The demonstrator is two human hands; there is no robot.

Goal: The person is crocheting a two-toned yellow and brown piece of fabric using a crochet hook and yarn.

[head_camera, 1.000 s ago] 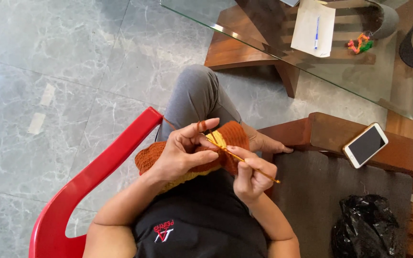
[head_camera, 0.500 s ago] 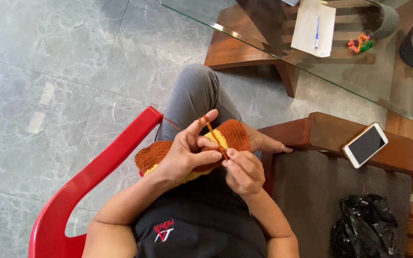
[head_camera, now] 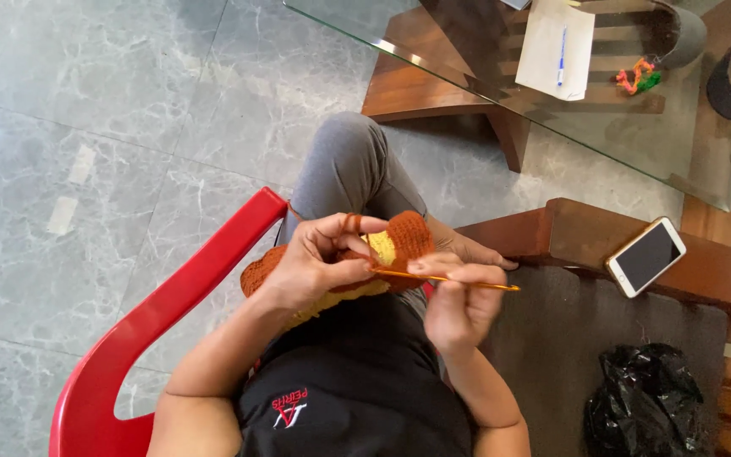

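Currently left hand pinches the orange-and-yellow crochet piece over the lap, yarn looped on a finger; right hand grips the crochet hook. Risk: slack yarn, so the loop could slip off the hook

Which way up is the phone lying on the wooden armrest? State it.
Face up: the phone lies flat on the wooden armrest, its dark screen showing, unlit.
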